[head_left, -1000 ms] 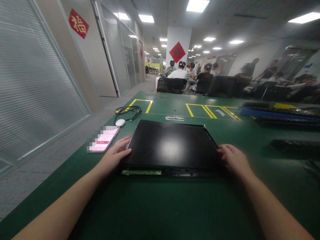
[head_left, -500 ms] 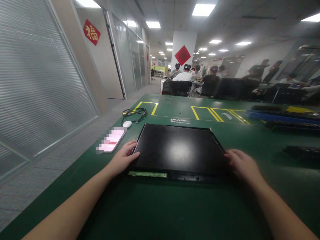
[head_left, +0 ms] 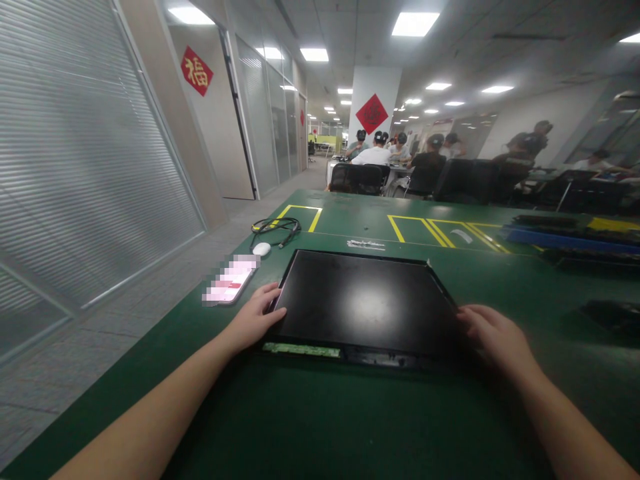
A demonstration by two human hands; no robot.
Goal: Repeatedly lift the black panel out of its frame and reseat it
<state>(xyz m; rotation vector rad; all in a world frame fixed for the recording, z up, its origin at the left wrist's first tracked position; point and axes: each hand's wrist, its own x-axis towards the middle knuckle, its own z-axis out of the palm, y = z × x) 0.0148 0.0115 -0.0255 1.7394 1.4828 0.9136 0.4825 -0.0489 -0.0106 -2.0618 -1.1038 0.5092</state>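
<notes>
A flat black screen lies on the green table, right in front of the person, between their two hands. A bright, blurry spot of light shines on it. A thin black rim shows along its far side and its right side, and a green strip runs along the left part of the near side. The left hand has hold of the left edge — the thumb is on top and the other fingers are at the side. The right hand has bent fingers touching the right edge, but I cannot tell if they are squeezing it. Near the left hand is a phone with a pink, lit-up face. Just past the phone are a small white thing and a loopy black cable — all on the table.
</notes>
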